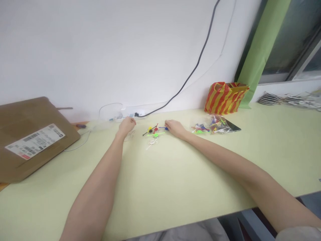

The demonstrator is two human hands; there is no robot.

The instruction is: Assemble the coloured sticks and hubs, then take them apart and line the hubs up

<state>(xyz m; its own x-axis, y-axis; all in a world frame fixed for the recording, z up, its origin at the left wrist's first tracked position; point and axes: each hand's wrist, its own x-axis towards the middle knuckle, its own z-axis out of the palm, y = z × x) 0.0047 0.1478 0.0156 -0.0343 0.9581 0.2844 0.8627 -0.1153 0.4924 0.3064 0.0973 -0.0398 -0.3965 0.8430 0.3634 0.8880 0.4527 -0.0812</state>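
Observation:
My left hand point(127, 125) is closed at the back of the pale yellow table, above a small clear bag point(130, 135); what its fingers hold, if anything, is too small to tell. My right hand point(173, 128) has its fingers pinched on a small blue plastic piece point(166, 128) with a thin pointed arm. Between the hands lie similar small pieces: a black and yellow one point(150, 130), a red one point(155, 128), a bright green one point(155, 135) and a clear or white one point(152, 142) nearest me.
Bagged coloured pieces point(220, 125) lie right of my right hand, over a dark flat object point(233, 125). Behind stands a red-and-yellow striped bag point(225, 98). A cardboard box point(30, 134) is at left. A black cable point(193, 68) runs to a power strip point(127, 112).

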